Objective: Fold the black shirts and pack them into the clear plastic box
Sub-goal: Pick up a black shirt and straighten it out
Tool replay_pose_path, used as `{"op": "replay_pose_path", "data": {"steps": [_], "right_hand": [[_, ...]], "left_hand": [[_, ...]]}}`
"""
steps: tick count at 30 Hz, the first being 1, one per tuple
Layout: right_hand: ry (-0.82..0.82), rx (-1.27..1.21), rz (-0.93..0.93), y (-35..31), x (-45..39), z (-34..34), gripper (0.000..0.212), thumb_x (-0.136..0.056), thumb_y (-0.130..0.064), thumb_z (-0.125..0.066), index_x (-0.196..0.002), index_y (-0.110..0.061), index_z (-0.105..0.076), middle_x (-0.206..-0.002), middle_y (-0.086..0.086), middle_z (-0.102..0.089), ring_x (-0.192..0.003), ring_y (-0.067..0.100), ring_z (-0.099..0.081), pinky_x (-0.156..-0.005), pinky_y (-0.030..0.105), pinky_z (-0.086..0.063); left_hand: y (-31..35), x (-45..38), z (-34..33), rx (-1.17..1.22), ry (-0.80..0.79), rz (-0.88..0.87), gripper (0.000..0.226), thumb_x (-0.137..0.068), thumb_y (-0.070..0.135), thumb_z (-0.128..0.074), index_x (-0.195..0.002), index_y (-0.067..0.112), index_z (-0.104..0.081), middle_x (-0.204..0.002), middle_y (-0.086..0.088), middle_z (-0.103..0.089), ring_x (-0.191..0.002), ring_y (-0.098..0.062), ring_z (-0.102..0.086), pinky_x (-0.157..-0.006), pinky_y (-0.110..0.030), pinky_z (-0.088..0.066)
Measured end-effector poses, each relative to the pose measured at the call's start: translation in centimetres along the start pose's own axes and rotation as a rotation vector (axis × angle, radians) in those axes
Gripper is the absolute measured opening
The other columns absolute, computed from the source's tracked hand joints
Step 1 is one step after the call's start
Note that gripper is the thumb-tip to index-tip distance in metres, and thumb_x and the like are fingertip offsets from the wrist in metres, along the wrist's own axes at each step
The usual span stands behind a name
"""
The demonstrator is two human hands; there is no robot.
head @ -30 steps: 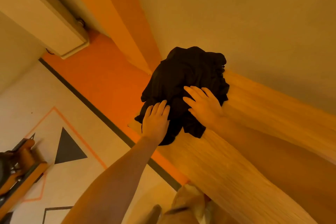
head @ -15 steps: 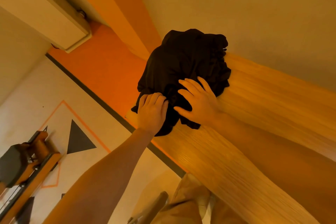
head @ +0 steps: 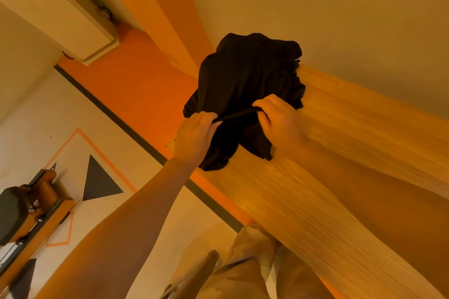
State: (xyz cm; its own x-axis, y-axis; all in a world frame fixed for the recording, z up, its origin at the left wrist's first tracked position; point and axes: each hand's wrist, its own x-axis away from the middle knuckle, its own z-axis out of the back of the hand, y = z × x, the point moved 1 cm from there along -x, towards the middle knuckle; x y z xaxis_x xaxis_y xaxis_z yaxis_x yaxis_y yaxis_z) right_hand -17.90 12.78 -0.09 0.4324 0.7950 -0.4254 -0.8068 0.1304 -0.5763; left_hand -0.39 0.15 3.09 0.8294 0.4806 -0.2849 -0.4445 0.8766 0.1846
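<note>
A wood-grain table (head: 328, 201) fills the right of the view, running away toward a plain wall. The floor (head: 136, 94) to its left is orange with a dark stripe and pale panels marked with black triangles. A dark machine (head: 26, 211) stands at the lower left edge, and a pale cabinet (head: 56, 9) is seen at upper left. No clear box can be found in view.

The black shirts (head: 247, 80) lie bunched in one heap on the table's far left corner, part of the cloth hanging over the edge. Single garments cannot be told apart within the heap.

A taut hem or band at the heap's near side is grasped by both hands. The left hand (head: 194, 138) has its fingers curled over one end, and the right hand (head: 279, 121) is clenched on the other end, thumb tucked under.

The step in hand is judged to be the separating of one shirt from the heap. It is best done if the grasped edge is lifted up and toward the body, so that the shirt is freed without the rest being dragged off the corner. The garment should then be spread flat on bare table nearer the body before any fold is made.
</note>
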Motion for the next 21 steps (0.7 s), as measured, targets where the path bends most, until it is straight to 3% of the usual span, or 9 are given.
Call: {"op": "replay_pose_path", "data": {"steps": [2, 6, 8, 10, 13, 16, 19, 21], "right_hand": [[0.017, 0.007, -0.032, 0.8, -0.3, 0.8, 0.024, -0.097, -0.018, -0.047, -0.106, -0.006, -0.066, -0.096, 0.009, -0.065, -0.083, 0.023, -0.064, -0.058, 0.036, -0.054], [0.012, -0.118, -0.134, 1.0, -1.0, 2.5, 0.02, -0.098, -0.019, -0.052, -0.108, -0.007, -0.065, -0.095, 0.006, -0.066, -0.085, 0.02, -0.064, -0.068, 0.028, -0.052], [-0.002, -0.206, -0.187, 0.2, -1.4, 2.9, 0.021, -0.1, -0.023, -0.049, -0.111, -0.01, -0.062, -0.083, 0.001, -0.064, -0.072, 0.016, -0.062, -0.06, 0.032, -0.05], [-0.027, -0.289, -0.23, -0.7, -1.9, 3.3, 0.022, -0.101, -0.025, -0.047, -0.111, -0.01, -0.06, -0.072, -0.001, -0.059, -0.06, 0.013, -0.056, -0.053, 0.036, -0.045], [-0.096, -0.382, -0.271, -2.2, -2.4, 4.1, 0.023, -0.099, -0.03, -0.05, -0.107, -0.01, -0.06, -0.071, 0.002, -0.059, -0.058, 0.01, -0.055, -0.052, 0.025, -0.041], [-0.306, -0.445, -0.397, -2.1, -2.7, 5.4, 0.027, -0.087, -0.041, -0.065, -0.097, -0.016, -0.065, -0.082, 0.003, -0.066, -0.071, 0.012, -0.063, -0.062, 0.025, -0.049], [-0.638, -0.192, -0.321, -0.8, -2.2, 6.3, 0.03, -0.085, -0.036, -0.069, -0.09, -0.006, -0.068, -0.082, 0.008, -0.066, -0.071, 0.015, -0.061, -0.06, 0.022, -0.045], [-0.622, -0.188, -0.325, -0.1, -1.6, 6.6, 0.023, -0.09, -0.028, -0.064, -0.093, -0.005, -0.068, -0.085, 0.009, -0.066, -0.075, 0.017, -0.062, -0.062, 0.023, -0.046]], "left_hand": [[-0.5, 0.4, 0.6, 0.012, 0.032, 0.04, 0.038, -0.099, 0.033, -0.039, -0.102, 0.004, -0.063, -0.086, -0.01, -0.064, -0.076, -0.028, -0.061, -0.06, -0.037, -0.049], [-1.0, 0.8, 1.7, 0.025, 0.139, 0.122, 0.033, -0.101, 0.028, -0.04, -0.107, 0.005, -0.062, -0.095, -0.01, -0.064, -0.083, -0.025, -0.061, -0.063, -0.025, -0.043], [-0.8, 0.6, 2.2, 0.028, 0.178, 0.161, 0.032, -0.102, 0.028, -0.041, -0.108, 0.005, -0.062, -0.096, -0.009, -0.064, -0.084, -0.022, -0.059, -0.064, -0.022, -0.04], [-0.3, 0.3, 2.7, 0.051, 0.206, 0.217, 0.029, -0.102, 0.027, -0.043, -0.108, 0.006, -0.062, -0.097, -0.007, -0.064, -0.084, -0.02, -0.059, -0.063, -0.023, -0.042], [0.4, -0.1, 2.9, 0.056, 0.2, 0.263, 0.025, -0.101, 0.026, -0.047, -0.106, 0.007, -0.063, -0.09, -0.007, -0.065, -0.075, -0.022, -0.06, -0.058, -0.033, -0.047], [0.0, -0.3, 3.7, 0.037, 0.208, 0.358, 0.029, -0.102, 0.031, -0.045, -0.105, 0.009, -0.064, -0.078, -0.006, -0.063, -0.06, -0.021, -0.053, -0.046, -0.027, -0.034], [-1.0, -0.2, 4.6, 0.04, 0.233, 0.467, 0.031, -0.102, 0.031, -0.044, -0.109, 0.008, -0.063, -0.082, -0.009, -0.064, -0.063, -0.023, -0.052, -0.052, -0.028, -0.031], [-1.1, 0.0, 4.7, 0.03, 0.216, 0.413, 0.03, -0.102, 0.03, -0.044, -0.107, 0.008, -0.063, -0.083, -0.009, -0.065, -0.065, -0.024, -0.056, -0.055, -0.028, -0.032]]}}
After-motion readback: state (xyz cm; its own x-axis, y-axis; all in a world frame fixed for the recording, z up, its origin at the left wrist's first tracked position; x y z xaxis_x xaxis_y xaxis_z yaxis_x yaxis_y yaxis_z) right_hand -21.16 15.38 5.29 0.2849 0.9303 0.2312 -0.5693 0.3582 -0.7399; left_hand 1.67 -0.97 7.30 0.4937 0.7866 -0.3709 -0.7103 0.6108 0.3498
